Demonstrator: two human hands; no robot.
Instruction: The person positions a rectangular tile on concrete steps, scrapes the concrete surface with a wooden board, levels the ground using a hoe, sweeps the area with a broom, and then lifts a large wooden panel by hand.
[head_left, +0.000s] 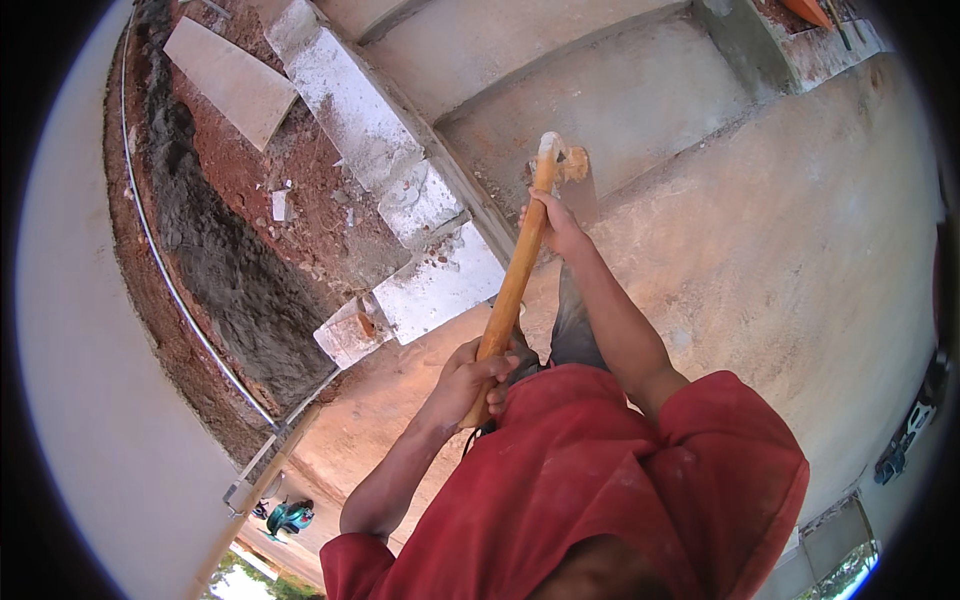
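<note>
Both hands closed around a long wooden-handled tool [515,280], left hand [472,382] wrapped on the butt end, right hand [552,226] gripping further up near the head. Taking the row of white blocks [385,150] as landmark, the tool slants up just right of it, its head over the concrete floor beyond the right hand; whether it touches is unclear. Left of the blocks: reddish soil [235,190], pale slab [232,82], then dark grey strip [215,240].

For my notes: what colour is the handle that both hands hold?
The handle is yellowish brown, best seen in the head view.
</note>
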